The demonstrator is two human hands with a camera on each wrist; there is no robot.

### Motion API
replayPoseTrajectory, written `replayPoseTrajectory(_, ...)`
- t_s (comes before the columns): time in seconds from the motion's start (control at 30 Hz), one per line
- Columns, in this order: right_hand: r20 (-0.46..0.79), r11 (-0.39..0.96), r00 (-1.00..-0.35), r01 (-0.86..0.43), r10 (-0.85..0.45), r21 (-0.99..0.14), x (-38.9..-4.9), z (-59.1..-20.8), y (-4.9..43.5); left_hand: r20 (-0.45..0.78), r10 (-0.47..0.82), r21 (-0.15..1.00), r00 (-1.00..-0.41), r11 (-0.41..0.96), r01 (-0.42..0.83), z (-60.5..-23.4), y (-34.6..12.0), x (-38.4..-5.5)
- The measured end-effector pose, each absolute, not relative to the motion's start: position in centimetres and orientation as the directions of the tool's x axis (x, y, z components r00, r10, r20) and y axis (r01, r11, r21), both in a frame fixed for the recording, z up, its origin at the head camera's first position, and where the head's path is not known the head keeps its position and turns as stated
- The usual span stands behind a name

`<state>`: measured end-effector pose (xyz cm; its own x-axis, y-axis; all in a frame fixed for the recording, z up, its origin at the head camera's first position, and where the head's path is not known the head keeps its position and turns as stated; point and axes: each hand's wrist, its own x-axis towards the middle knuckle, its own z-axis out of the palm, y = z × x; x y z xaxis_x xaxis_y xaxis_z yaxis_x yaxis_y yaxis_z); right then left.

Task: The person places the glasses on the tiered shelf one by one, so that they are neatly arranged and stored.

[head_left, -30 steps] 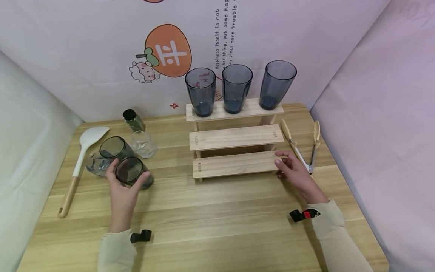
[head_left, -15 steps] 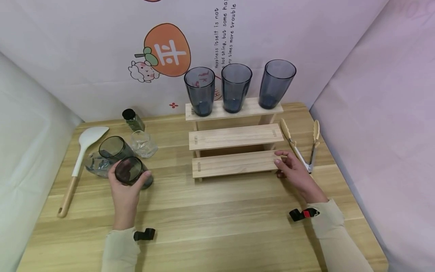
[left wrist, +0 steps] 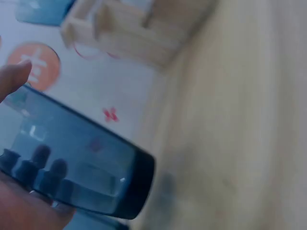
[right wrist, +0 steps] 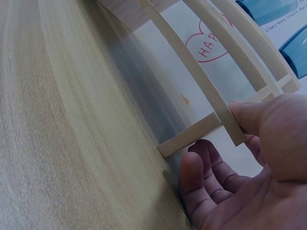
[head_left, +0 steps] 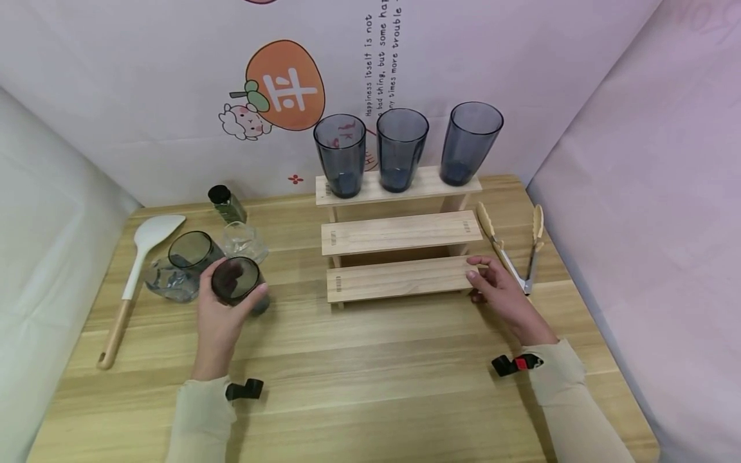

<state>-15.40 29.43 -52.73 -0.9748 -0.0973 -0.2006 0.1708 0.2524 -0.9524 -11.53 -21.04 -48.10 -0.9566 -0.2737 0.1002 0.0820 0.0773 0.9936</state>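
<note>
A dark tinted drinking glass (head_left: 236,281) is in my left hand (head_left: 215,331), thumb on one side and fingers around the other. In the left wrist view the glass (left wrist: 81,153) is tilted, its base apart from the tabletop. My right hand (head_left: 502,299) holds the right end of the lowest tier of a wooden three-tier rack (head_left: 399,281). In the right wrist view that hand's thumb (right wrist: 247,116) lies on the board, with curled fingers (right wrist: 192,172) below it beside the leg. Three blue-grey glasses (head_left: 399,151) stand on the top tier.
Left of the rack are another dark glass (head_left: 193,253), a clear glass (head_left: 246,243), a second clear glass (head_left: 169,281) and a black-capped jar (head_left: 227,204). A white spatula (head_left: 152,233) lies at the far left, tongs (head_left: 529,273) at the right.
My left hand has closed further around the dark glass and moved it slightly up and right, away from the other dark glass. The right hand has stayed on the rack.
</note>
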Motion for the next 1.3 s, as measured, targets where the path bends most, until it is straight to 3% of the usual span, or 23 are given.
replayPoseTrajectory(0.17,-0.193,0.253,-0.977,0.164,-0.096,-0.954,-15.4,-52.8,29.4,0.129,-0.077,0.991,-0.989,0.046,0.126,-44.2,-18.6,-12.8)
replayPoseTrajectory(0.43,-0.202,0.252,-0.976,0.176,-0.084,-0.952,-15.3,-52.6,29.5,0.14,0.172,0.985,-0.975,0.072,0.154,-38.5,-11.2,-16.0)
replayPoseTrajectory(0.73,-0.196,0.246,-0.976,0.168,-0.096,-0.955,-15.3,-52.3,29.6,0.176,0.385,0.979,-0.906,0.032,0.203,-37.6,0.3,-20.3)
replayPoseTrajectory(1.0,-0.188,0.284,-0.974,0.147,-0.124,-0.948,-15.4,-52.6,29.5,0.173,0.425,0.977,-0.889,0.041,0.21,-38.7,7.7,-22.6)
replayPoseTrajectory(1.3,-0.191,0.289,-0.972,0.146,-0.134,-0.946,-15.6,-52.7,29.8,0.163,0.311,0.977,-0.936,0.083,0.198,-39.5,10.8,-23.0)
